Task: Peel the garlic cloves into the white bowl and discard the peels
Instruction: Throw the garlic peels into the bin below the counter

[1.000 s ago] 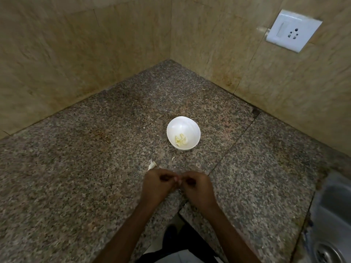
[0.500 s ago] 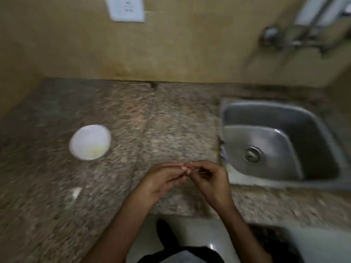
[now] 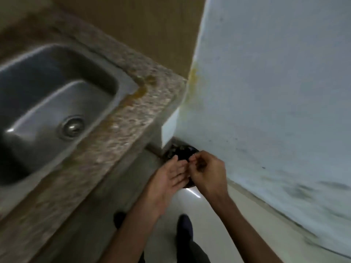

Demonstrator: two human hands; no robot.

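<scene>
My left hand (image 3: 167, 175) lies palm up with straight fingers over a dark bin (image 3: 182, 153) on the floor, in the corner beside the counter end. My right hand (image 3: 208, 172) is curled just to its right, thumb and forefinger pinched together at the left fingertips on what looks like a small pale scrap of garlic peel; blur hides detail. Pale scraps show inside the bin. The white bowl is out of view.
A steel sink (image 3: 38, 76) is set in the granite counter (image 3: 121, 122) at left. A pale wall (image 3: 275, 92) rises at right, close to the bin. My dark shoes (image 3: 185, 227) stand on the light floor below the hands.
The view has swung right and down from the counter and bowl, past the sink, to the floor bin. Both hands moved over the bin, and the left hand has opened flat.
</scene>
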